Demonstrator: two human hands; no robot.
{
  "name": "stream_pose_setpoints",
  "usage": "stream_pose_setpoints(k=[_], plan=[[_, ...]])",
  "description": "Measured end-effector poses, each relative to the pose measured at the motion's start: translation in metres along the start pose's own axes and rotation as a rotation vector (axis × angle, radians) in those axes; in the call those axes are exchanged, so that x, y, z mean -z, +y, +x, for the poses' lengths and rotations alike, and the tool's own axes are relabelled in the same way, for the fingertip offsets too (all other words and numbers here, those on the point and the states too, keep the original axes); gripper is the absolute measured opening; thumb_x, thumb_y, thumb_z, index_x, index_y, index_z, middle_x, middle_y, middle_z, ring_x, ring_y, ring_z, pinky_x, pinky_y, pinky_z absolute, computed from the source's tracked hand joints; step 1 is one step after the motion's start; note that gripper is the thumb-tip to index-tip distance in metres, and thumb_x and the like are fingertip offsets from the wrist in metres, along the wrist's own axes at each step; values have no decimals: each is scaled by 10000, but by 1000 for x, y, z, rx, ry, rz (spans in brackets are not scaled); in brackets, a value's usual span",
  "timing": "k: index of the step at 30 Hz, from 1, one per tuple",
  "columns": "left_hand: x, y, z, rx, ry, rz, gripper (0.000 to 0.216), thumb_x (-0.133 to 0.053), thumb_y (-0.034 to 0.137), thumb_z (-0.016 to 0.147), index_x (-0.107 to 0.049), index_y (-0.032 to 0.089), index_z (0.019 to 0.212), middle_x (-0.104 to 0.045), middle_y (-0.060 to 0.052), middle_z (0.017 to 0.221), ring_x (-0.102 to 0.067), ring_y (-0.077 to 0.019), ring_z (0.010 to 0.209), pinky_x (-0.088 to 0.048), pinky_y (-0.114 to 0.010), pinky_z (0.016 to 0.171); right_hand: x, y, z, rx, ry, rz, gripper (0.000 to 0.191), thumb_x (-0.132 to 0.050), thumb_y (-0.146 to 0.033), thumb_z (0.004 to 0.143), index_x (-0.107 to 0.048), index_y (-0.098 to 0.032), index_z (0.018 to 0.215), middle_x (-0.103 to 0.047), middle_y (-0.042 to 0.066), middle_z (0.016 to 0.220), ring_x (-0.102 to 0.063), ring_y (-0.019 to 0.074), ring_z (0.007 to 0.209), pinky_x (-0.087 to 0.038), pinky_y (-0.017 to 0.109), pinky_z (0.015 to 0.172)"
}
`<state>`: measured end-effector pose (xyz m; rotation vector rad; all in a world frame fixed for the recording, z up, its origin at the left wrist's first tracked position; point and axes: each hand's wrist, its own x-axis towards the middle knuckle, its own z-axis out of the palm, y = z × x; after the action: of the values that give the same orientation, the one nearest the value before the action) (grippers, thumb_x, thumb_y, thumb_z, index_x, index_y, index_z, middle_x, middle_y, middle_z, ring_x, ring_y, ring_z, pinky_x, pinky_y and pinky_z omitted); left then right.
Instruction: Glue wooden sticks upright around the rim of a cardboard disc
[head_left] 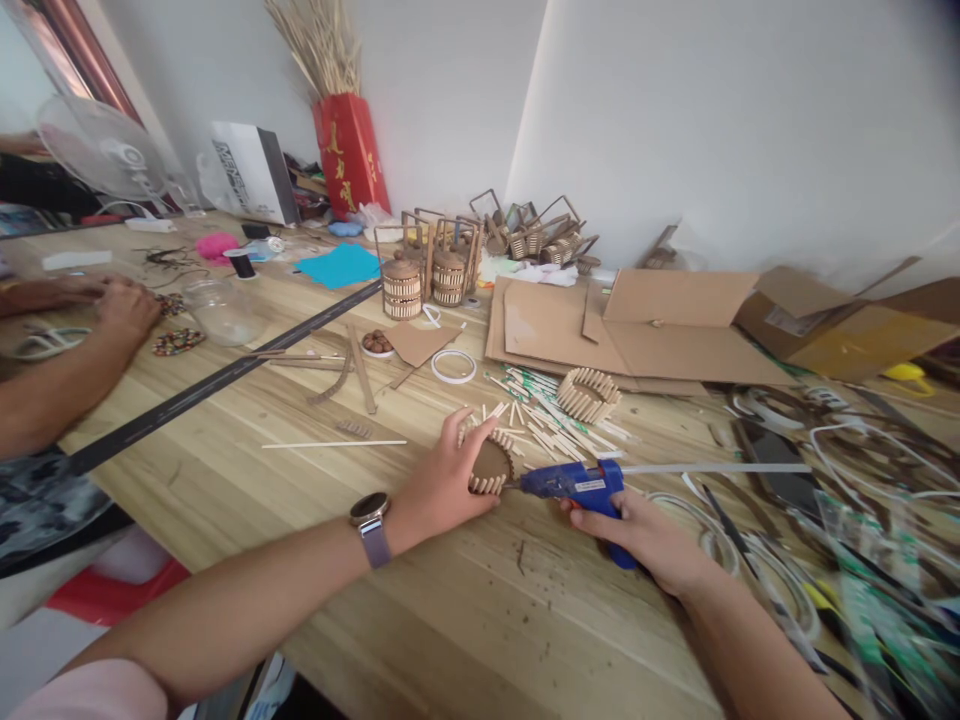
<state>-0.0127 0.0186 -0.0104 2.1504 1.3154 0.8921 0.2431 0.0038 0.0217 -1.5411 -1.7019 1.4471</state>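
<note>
My left hand point(442, 480), with a watch on its wrist, grips a small round basket point(491, 463) made of short wooden sticks set around a brown disc. Its thumb and fingers curve about the basket's left side. In my right hand point(649, 535) is a blue glue gun point(574, 485), held by its handle. A long pale glue stick point(712, 468) juts from the gun's back. The nozzle points left and meets or nearly meets the basket's right edge. Just behind lie loose short sticks point(551, 425) and a ring of upright sticks point(589, 395).
Flattened cardboard point(555, 325) and an open box point(847, 320) lie at the back right. Two small lidded baskets point(402, 285) with handles stand mid-table. Cables and tools point(780, 580) crowd the right. At left, another person's hands point(124, 305) are near beaded pieces point(178, 342).
</note>
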Motion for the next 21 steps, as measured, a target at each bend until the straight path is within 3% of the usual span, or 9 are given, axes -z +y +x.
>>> stream_pose_setpoints(k=[3, 7, 12, 21], plan=[[0, 0, 0, -4, 5, -5, 983, -811, 140, 656, -279, 319, 1464, -206, -134, 1511, -378, -366, 1363, -439, -535, 1064, 1, 0, 0, 49, -27, -11, 366, -688, -536, 711, -670, -181, 799, -673, 34, 814, -589, 184, 751, -442, 293, 693], [0, -1, 0, -4, 7, -14, 988, -809, 132, 650, -284, 317, 1466, -212, -134, 1508, -372, -363, 1367, -426, -534, 1076, 1, 0, 1, 0, 11, -74, 364, -656, -551, 697, -627, -191, 740, -573, -19, 636, -489, 132, 565, -382, 259, 540], [-1, -2, 0, -15, 15, -22, 987, -806, 127, 654, -283, 327, 1466, -218, -127, 1505, -365, -359, 1371, -420, -536, 1079, 0, -2, 1, -1, 39, -201, 364, -621, -578, 705, -598, -214, 721, -520, -37, 585, -458, 130, 542, -367, 253, 509], [0, -1, 0, 1, 16, 19, 977, -806, 135, 657, -281, 300, 1464, -212, -145, 1507, -359, -367, 1375, -419, -542, 1079, -3, -8, 0, 57, 57, -294, 311, -584, -522, 730, -628, -227, 820, -683, 23, 802, -606, 219, 764, -491, 321, 721]])
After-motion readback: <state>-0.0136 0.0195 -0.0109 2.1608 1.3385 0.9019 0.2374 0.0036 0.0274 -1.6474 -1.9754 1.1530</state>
